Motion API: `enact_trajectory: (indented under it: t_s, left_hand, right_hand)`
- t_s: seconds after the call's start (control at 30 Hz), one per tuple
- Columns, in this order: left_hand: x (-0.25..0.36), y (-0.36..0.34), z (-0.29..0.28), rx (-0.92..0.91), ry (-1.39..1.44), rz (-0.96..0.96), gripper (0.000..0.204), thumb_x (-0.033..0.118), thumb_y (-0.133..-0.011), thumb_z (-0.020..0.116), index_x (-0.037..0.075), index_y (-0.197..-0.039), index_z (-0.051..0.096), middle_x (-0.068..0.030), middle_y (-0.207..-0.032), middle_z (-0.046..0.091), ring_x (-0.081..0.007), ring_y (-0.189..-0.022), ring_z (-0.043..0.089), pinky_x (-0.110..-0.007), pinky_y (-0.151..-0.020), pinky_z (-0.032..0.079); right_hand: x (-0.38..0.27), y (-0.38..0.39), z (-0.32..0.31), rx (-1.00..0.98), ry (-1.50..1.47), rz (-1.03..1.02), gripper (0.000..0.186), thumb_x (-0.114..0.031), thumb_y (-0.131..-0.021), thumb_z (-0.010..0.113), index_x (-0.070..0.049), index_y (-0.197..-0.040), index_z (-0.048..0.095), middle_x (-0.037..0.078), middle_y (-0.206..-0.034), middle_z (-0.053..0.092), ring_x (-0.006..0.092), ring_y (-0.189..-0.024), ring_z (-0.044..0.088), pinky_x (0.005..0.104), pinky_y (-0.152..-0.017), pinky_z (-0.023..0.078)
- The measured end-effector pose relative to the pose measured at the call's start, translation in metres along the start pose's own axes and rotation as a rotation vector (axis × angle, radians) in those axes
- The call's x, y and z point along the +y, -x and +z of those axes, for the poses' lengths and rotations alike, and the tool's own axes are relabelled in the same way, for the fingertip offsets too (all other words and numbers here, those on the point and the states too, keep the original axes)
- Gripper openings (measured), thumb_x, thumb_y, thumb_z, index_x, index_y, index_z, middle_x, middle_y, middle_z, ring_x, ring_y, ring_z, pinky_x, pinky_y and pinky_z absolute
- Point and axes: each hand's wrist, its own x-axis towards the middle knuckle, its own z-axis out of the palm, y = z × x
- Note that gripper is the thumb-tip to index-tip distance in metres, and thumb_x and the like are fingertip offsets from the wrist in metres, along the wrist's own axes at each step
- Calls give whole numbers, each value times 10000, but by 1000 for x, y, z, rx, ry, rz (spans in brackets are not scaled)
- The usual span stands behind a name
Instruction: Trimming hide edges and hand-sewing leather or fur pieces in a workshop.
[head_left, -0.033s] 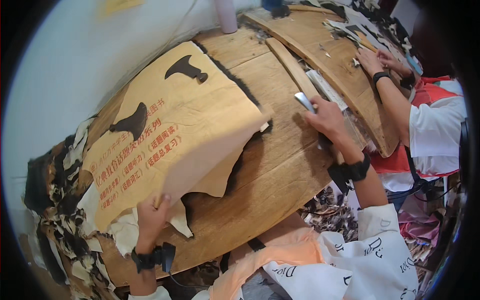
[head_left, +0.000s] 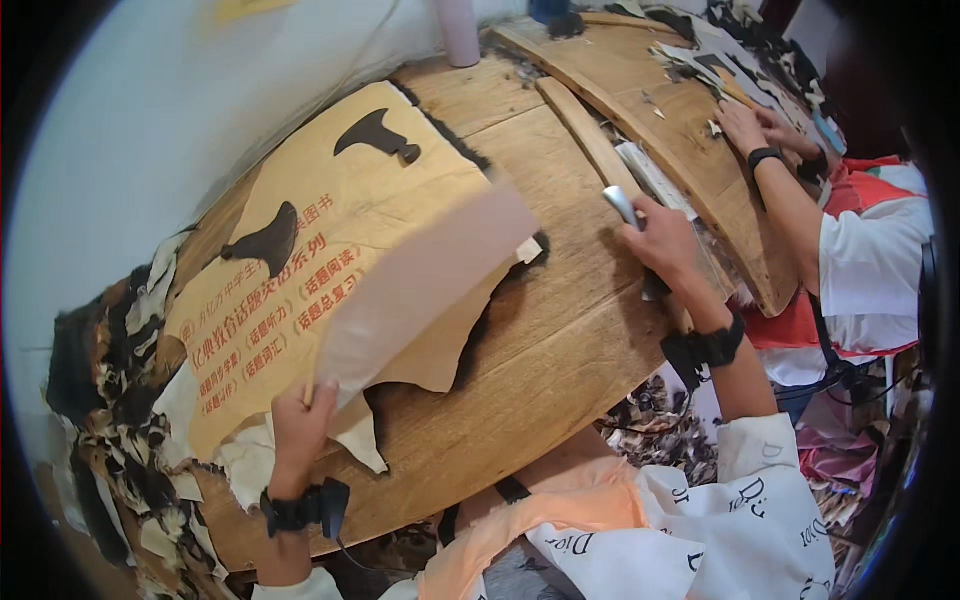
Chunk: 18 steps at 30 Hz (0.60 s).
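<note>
While its fingers pinch the near edge of a pale cream sheet of leather (head_left: 420,290), the left hand (head_left: 303,420) is raised a little over the near left part of the round wooden worktable (head_left: 560,340). The fingers are closed narrowly on this edge, and the sheet lifts from them and curves up to the right, where it looks blurred. The left forearm comes up from the near edge, with a black band and a small device on the wrist.

The leather sheet lies over a tan cardboard sheet with red print and dark cut-out shapes (head_left: 330,230), which covers the left half of the table.

The right hand (head_left: 660,240) is at the right side of the table, fingers wrapped tight around a metal tool with a rounded silver end (head_left: 622,203); the end points to the far side. Its wrist also has a black band.

At the far right, another person's hand (head_left: 745,125) rests on a curved wooden board (head_left: 650,110). Leather scraps (head_left: 130,440) are piled at the left rim.
</note>
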Motion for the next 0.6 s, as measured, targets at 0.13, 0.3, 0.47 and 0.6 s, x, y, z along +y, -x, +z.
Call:
enact_trajectory:
  t_s: [0.13,0.3,0.47,0.6]
  left_hand:
    - [-46,-22,5,-42,146,18,236,200,-856,559,-20,-890,636,26,-621,525,-55,-523,429,-231,-473,344]
    - [-47,-24,15,-99,380,-73,250,204,-846,569,-10,-956,635,9,-620,543,-52,-488,451,-228,-426,358]
    - [-67,-34,23,-72,287,-119,283,218,-839,572,3,-1014,628,-64,-635,586,-114,-507,521,-270,-464,411]
    - [-60,-35,25,-45,115,-105,340,262,-786,594,-32,-956,603,-251,-782,613,-360,-758,616,-406,-688,459]
  right_hand:
    - [38,9,7,275,174,-199,377,-361,-711,652,-140,-1017,635,200,-822,616,340,-788,595,435,-693,466]
    - [49,6,8,124,154,-103,474,-414,-695,680,-109,-1053,623,190,-855,620,351,-817,589,422,-710,464]
    - [29,10,-6,64,116,-159,495,-322,-695,676,-51,-1101,595,201,-848,605,355,-796,582,408,-697,458]
    - [-11,9,-18,133,-26,-378,502,-175,-685,654,-68,-1168,569,147,-841,523,291,-723,555,336,-664,446]
